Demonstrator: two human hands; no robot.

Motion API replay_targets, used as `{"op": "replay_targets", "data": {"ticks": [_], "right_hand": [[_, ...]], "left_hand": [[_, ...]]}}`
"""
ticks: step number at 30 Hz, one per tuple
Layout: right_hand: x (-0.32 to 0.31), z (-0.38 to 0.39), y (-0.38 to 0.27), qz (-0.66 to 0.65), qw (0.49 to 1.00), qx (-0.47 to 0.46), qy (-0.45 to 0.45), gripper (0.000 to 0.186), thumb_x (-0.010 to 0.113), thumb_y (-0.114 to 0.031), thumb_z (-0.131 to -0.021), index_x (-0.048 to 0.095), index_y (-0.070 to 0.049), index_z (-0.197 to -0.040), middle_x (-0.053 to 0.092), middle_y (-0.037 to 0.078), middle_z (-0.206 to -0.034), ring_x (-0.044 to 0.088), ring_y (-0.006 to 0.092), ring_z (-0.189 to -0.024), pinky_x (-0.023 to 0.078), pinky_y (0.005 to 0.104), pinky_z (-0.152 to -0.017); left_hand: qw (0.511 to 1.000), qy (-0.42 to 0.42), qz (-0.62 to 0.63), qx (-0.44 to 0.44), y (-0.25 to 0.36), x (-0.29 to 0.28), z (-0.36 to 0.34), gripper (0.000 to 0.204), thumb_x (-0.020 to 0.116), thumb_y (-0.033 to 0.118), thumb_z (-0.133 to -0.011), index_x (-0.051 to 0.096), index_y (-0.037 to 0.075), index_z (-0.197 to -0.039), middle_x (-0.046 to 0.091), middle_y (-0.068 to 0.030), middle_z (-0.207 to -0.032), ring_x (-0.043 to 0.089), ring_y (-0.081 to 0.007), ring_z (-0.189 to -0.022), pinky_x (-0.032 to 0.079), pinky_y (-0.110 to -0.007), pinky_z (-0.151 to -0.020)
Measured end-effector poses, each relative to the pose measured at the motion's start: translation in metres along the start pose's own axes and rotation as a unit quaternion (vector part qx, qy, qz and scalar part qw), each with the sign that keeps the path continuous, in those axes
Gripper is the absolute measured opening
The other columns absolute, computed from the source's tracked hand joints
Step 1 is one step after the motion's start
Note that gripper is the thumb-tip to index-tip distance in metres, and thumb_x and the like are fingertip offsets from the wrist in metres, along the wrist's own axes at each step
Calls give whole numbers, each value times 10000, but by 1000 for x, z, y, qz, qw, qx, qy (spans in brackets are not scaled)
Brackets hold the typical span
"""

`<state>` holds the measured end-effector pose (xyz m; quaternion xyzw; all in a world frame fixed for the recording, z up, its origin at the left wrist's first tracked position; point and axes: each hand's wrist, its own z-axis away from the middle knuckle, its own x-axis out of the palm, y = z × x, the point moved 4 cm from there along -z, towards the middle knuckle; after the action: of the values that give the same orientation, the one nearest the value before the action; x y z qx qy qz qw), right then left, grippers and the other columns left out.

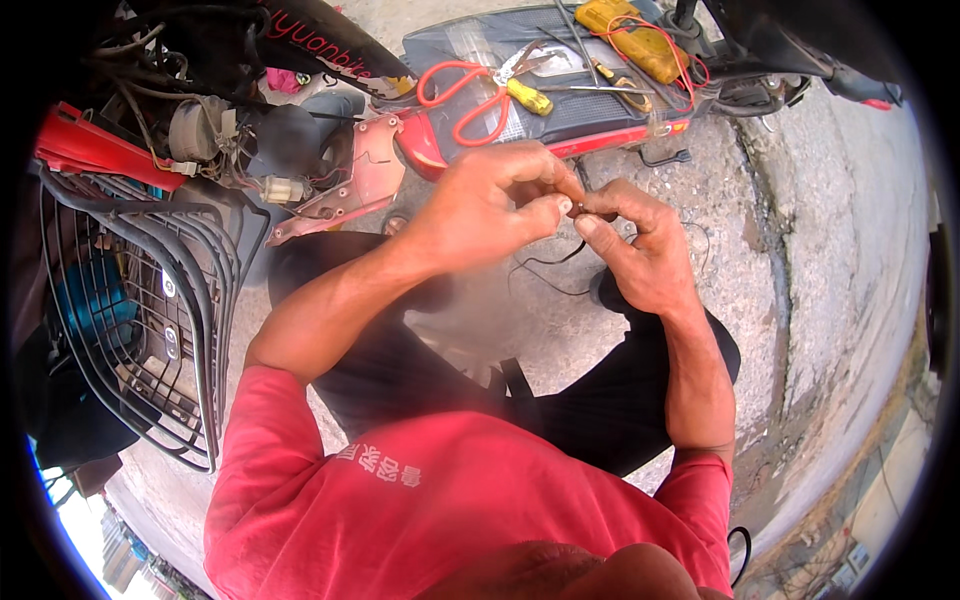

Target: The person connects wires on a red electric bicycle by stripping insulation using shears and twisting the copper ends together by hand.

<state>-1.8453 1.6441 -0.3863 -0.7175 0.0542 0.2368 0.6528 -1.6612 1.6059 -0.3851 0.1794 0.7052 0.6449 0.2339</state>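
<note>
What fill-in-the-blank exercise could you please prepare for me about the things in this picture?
1. The left hand and the right hand are held close ____ at the fingertips.
2. The screwdriver beside the scissors has a ____ handle.
3. The wire basket is on the person's ____ side.
4. The shirt has ____ sleeves.

Missing words: together; yellow; left; short.

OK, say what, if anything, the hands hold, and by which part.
The left hand and right hand meet at the fingertips, apparently pinching something tiny; what it is, and its gripped part, cannot be told.
</note>
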Motion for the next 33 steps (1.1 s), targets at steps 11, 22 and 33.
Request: {"op": "replay_targets", "data": {"ticks": [11,22,33], "right_hand": [[4,-2,-5,4,999,-20,-34,151,681,-97,-884,714,-5,-999,646,118,-849,629,230,-795,481,347,-708],[5,-5,-6,19,999,-35,-24,137,689,-75,-864,708,0,-977,635,123,-830,620,250,-766,477,357,-688],[-3,-6,-13,45,997,-29,-47,93,702,-63,-839,694,-7,-914,633,116,-802,621,246,-742,477,359,-670]], "left_hand": [[999,-28,-23,-18,0,-1,1,128,631,28,-872,668,-4,-991,645,-37,-957,615,-97,-857,511,-265,-757],[984,-76,101,-128,1,2,2,119,579,51,-921,613,-4,-1020,664,-60,-825,651,-102,-641,517,-242,-572],[980,-117,124,-106,0,5,3,120,554,32,-930,602,14,-1038,673,-79,-822,677,-125,-653,531,-255,-588]]}}
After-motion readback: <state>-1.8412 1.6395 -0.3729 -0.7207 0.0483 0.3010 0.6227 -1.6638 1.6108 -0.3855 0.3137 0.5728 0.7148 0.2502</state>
